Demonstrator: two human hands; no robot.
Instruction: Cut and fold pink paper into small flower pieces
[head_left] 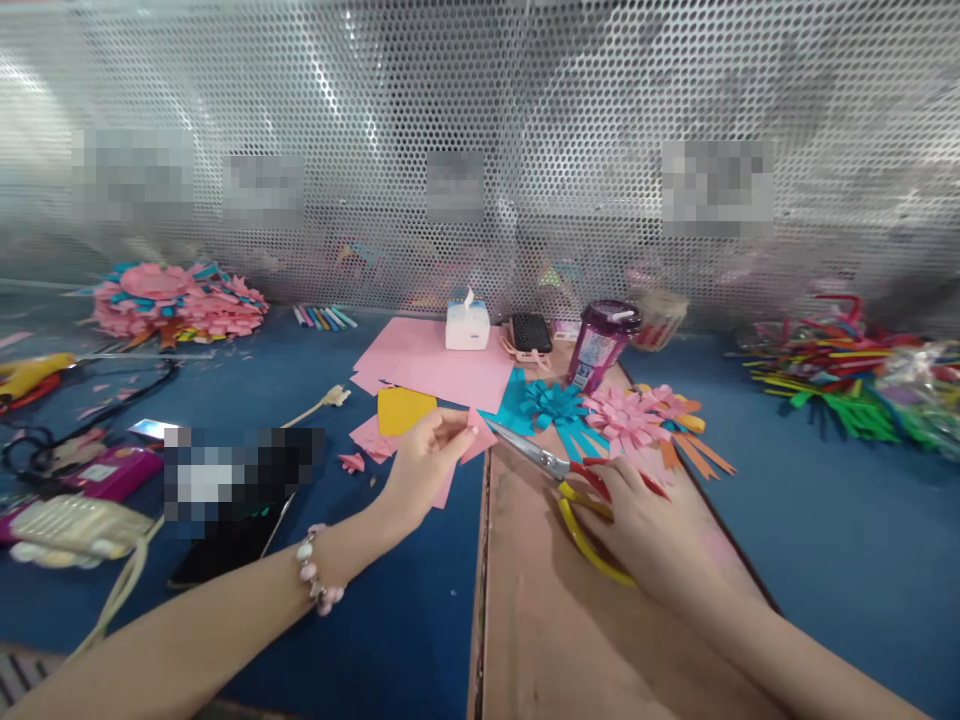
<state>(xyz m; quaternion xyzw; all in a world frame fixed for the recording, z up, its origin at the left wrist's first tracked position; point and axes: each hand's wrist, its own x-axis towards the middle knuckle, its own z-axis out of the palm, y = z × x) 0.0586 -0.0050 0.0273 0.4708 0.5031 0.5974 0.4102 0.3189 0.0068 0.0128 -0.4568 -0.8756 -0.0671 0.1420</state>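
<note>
Pinching a pink paper piece (481,439), probably to steady it, the left hand (421,468) held it beside the scissors (553,464) gripped in the right hand (651,515)

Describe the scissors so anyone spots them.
Find the brown strip between blue tabletops, then the right hand above it. It holds the scissors, pointing toward the left hand. Silver blades and handles in red and yellow set them apart from the paper flowers beyond.
</note>
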